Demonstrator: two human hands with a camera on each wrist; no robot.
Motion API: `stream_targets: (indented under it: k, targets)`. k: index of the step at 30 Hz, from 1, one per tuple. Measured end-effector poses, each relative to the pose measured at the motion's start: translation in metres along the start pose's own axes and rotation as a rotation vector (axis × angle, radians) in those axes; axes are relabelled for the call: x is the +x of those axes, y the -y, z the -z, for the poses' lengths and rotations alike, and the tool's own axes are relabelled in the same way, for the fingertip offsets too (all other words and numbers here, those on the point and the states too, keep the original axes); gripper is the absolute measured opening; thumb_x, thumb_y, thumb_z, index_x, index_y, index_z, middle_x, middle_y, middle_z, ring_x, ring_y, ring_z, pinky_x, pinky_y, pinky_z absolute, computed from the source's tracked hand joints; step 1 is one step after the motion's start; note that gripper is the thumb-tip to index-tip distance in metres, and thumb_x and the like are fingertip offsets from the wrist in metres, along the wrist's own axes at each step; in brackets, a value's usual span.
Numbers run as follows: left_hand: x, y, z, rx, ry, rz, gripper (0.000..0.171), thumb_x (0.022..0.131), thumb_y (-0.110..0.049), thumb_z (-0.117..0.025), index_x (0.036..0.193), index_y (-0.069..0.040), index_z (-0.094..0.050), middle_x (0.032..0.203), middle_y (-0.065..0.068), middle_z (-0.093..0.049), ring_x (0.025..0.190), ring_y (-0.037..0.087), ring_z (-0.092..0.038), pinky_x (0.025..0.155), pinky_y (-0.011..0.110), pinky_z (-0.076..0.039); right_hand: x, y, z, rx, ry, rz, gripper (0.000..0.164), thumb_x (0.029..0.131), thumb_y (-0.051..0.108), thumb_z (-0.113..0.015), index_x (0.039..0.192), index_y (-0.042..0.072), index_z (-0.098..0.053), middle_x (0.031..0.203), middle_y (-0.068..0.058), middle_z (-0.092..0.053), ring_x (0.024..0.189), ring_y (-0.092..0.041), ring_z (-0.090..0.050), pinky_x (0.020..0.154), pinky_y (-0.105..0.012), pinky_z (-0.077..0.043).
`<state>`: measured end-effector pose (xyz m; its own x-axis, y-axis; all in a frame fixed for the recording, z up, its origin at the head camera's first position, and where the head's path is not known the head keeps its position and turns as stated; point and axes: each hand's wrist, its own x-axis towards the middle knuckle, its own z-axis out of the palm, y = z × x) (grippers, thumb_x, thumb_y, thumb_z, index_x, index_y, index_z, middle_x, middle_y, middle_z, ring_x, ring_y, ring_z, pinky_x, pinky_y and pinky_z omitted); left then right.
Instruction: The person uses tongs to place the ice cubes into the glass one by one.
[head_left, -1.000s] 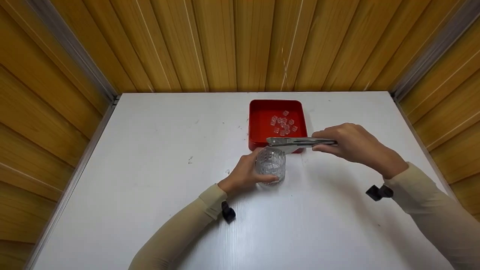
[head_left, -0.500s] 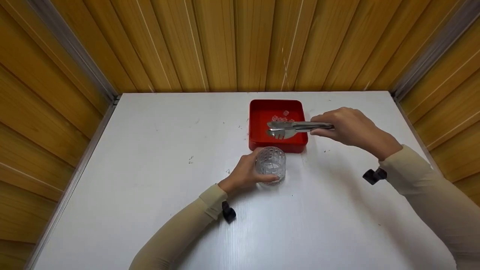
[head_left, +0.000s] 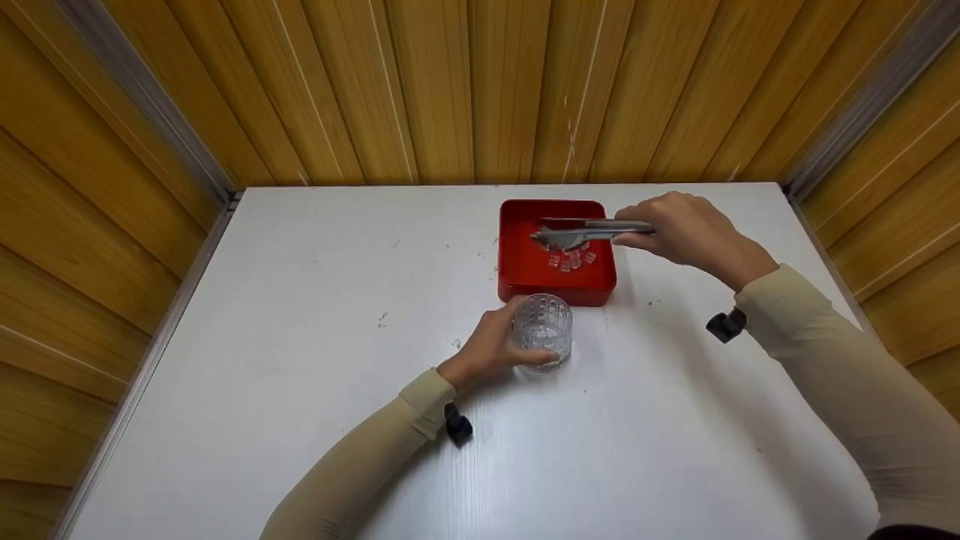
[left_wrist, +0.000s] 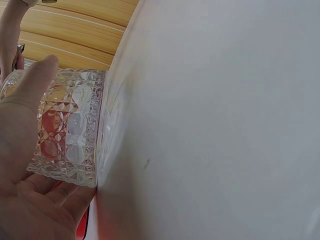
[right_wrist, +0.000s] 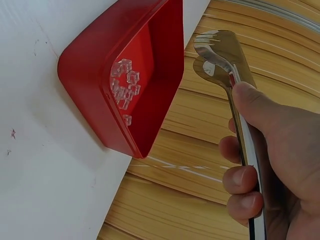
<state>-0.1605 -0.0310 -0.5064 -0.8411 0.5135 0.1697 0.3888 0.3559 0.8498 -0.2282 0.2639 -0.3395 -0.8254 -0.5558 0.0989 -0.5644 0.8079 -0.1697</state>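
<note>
The right hand (head_left: pixel 691 231) grips metal tongs (head_left: pixel 600 232) (the left hand (head_left: pixel 486 348) holds a clear glass (head_left: pixel 541 328)).

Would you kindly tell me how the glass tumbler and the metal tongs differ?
The glass tumbler is clear and patterned, while the metal tongs are shiny and opaque. The glass tumbler is squat and round; the metal tongs are long and slim. The glass tumbler stands upright on the white table, whereas the metal tongs are raised above the red tray. Both are held: the glass tumbler in the left hand, the metal tongs in the right hand.
</note>
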Motion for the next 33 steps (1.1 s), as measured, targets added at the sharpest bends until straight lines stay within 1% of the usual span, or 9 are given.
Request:
stream_targets:
  k: [2, 5, 12, 15, 22, 25, 29, 33]
  targets:
    - [0.000, 0.000, 0.000, -0.001, -0.002, -0.003, 0.082, 0.076, -0.039, -0.092, 0.142, -0.015, -0.051, 0.127, 0.003, -0.069, 0.111, 0.016, -0.063, 0.099, 0.028, -0.050, 0.004, -0.001, 0.000, -0.008, 0.011, -0.011, 0.017, 0.094, 0.029, -0.078, 0.107, 0.018, -0.079, 0.084, 0.003, -0.073, 0.068, -0.017, -0.056, 0.058, -0.033, -0.045]
    - [0.000, 0.000, 0.001, -0.008, 0.000, 0.002, 0.083, 0.076, -0.039, -0.093, 0.143, -0.015, -0.051, 0.127, 0.003, -0.069, 0.110, 0.016, -0.063, 0.099, 0.029, -0.051, 0.011, -0.003, -0.002, -0.016, 0.034, -0.030, 0.018, 0.094, 0.029, -0.077, 0.107, 0.017, -0.079, 0.086, 0.001, -0.075, 0.068, -0.018, -0.058, 0.058, -0.033, -0.047]
    - [0.000, 0.000, 0.001, -0.019, 0.003, 0.008, 0.083, 0.075, -0.039, -0.093, 0.143, -0.014, -0.051, 0.127, 0.003, -0.069, 0.110, 0.016, -0.063, 0.100, 0.029, -0.051, 0.027, -0.005, -0.007, -0.016, 0.104, -0.096, 0.030, 0.094, 0.029, -0.077, 0.120, 0.014, -0.077, 0.101, -0.006, -0.078, 0.077, -0.022, -0.063, 0.063, -0.036, -0.055]
    - [0.000, 0.000, 0.001, -0.020, 0.003, 0.007, 0.083, 0.075, -0.038, -0.093, 0.142, -0.014, -0.052, 0.126, 0.004, -0.069, 0.110, 0.016, -0.064, 0.099, 0.028, -0.051, 0.032, -0.005, -0.009, -0.018, 0.124, -0.110, 0.032, 0.094, 0.029, -0.077, 0.121, 0.012, -0.077, 0.104, -0.008, -0.077, 0.079, -0.022, -0.064, 0.067, -0.039, -0.056]
    - [0.000, 0.000, 0.000, -0.014, 0.000, 0.006, 0.083, 0.074, -0.039, -0.094, 0.142, -0.014, -0.052, 0.127, 0.004, -0.069, 0.111, 0.016, -0.064, 0.099, 0.028, -0.051, 0.043, -0.006, -0.011, -0.011, 0.136, -0.123, 0.033, 0.095, 0.028, -0.075, 0.123, 0.010, -0.076, 0.106, -0.012, -0.077, 0.081, -0.025, -0.068, 0.071, -0.043, -0.060]
    - [0.000, 0.001, 0.000, -0.009, -0.001, -0.009, 0.083, 0.075, -0.038, -0.093, 0.142, -0.013, -0.052, 0.128, 0.005, -0.069, 0.112, 0.016, -0.064, 0.099, 0.029, -0.051, 0.046, -0.007, -0.010, -0.018, 0.136, -0.132, 0.033, 0.095, 0.028, -0.075, 0.122, 0.008, -0.076, 0.105, -0.013, -0.077, 0.081, -0.026, -0.068, 0.071, -0.044, -0.060]
    - [0.000, 0.001, 0.000, -0.004, -0.004, -0.025, 0.081, 0.076, -0.037, -0.093, 0.142, -0.012, -0.052, 0.129, 0.005, -0.068, 0.112, 0.016, -0.064, 0.099, 0.029, -0.051, 0.050, -0.008, -0.010, -0.043, 0.152, -0.150, 0.031, 0.096, 0.028, -0.074, 0.119, 0.007, -0.076, 0.101, -0.013, -0.076, 0.076, -0.026, -0.065, 0.067, -0.042, -0.057]
    - [0.000, 0.001, 0.000, 0.001, -0.006, -0.015, 0.082, 0.075, -0.039, -0.093, 0.142, -0.013, -0.052, 0.128, 0.005, -0.069, 0.112, 0.016, -0.064, 0.100, 0.029, -0.051, 0.054, -0.009, -0.010, -0.068, 0.167, -0.176, 0.030, 0.097, 0.029, -0.073, 0.117, 0.007, -0.077, 0.096, -0.013, -0.075, 0.072, -0.026, -0.062, 0.062, -0.039, -0.053]
